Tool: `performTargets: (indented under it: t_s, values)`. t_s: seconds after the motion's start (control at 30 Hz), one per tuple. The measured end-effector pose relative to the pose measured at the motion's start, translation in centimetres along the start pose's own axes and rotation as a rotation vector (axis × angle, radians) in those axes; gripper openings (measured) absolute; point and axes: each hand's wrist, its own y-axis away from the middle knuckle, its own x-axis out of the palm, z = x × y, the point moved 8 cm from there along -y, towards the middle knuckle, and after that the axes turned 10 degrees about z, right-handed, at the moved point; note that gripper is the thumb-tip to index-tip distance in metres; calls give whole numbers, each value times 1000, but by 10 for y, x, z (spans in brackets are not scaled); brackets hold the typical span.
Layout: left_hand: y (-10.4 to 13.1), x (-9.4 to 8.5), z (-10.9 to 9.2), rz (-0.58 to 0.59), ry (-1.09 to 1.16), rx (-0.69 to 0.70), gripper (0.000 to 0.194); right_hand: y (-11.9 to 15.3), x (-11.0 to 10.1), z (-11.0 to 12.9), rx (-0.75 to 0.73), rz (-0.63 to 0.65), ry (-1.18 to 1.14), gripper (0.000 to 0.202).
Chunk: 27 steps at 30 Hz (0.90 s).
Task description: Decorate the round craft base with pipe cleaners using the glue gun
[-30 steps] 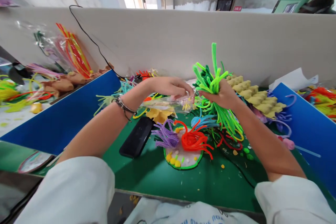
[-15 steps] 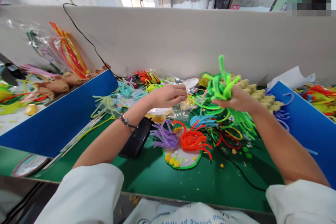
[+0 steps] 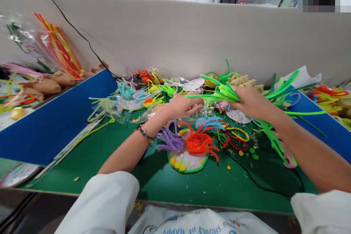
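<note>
My right hand (image 3: 248, 100) is closed round a bundle of green pipe cleaners (image 3: 279, 93), whose ends stick out on both sides of the fist. My left hand (image 3: 188, 105) hovers over the middle of the table, close to the bundle's left tips, its fingers loosely apart with nothing seen in them. Below the hands lies a round white piece with a green rim (image 3: 192, 162). On it are a purple pipe-cleaner tuft (image 3: 171, 139), a red tuft (image 3: 199, 142) and yellow pompoms (image 3: 178, 164). A light blue tuft (image 3: 211, 123) touches its upper edge.
Blue dividers stand at the left (image 3: 63, 117) and right (image 3: 309, 124). Clear bags and coloured tufts lie along the back wall (image 3: 164, 36). A black cable (image 3: 255, 182) crosses the green table (image 3: 170, 193) at the right. Thin sticks (image 3: 74, 142) lie beside the left divider.
The green bundle in my right hand has swung from upright to lying sideways and spread out to the right. My left hand has shifted slightly, and its fingers are more apart.
</note>
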Motion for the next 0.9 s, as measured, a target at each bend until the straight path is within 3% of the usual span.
performTargets:
  t_s: [0.1, 0.23, 0.4, 0.53, 0.7, 0.9]
  values:
    - [3, -4, 1, -84, 47, 57, 39, -2, 28, -5, 31, 132, 48, 24]
    - [6, -7, 0, -134, 97, 98, 41, -3, 48, -15, 140, 191, 102, 29]
    - [13, -13, 7, -215, 218, 63, 37, 5, 47, -25, 310, 227, 271, 36]
    - [19, -19, 12, -306, 268, 47, 35, 14, 42, -24, 338, 237, 378, 42]
    - [14, -11, 10, -240, 224, 59, 29, 18, 41, -18, 343, 224, 484, 39]
    - [8, 2, 20, -99, 102, -52, 31, 18, 28, -22, 391, 213, 456, 34]
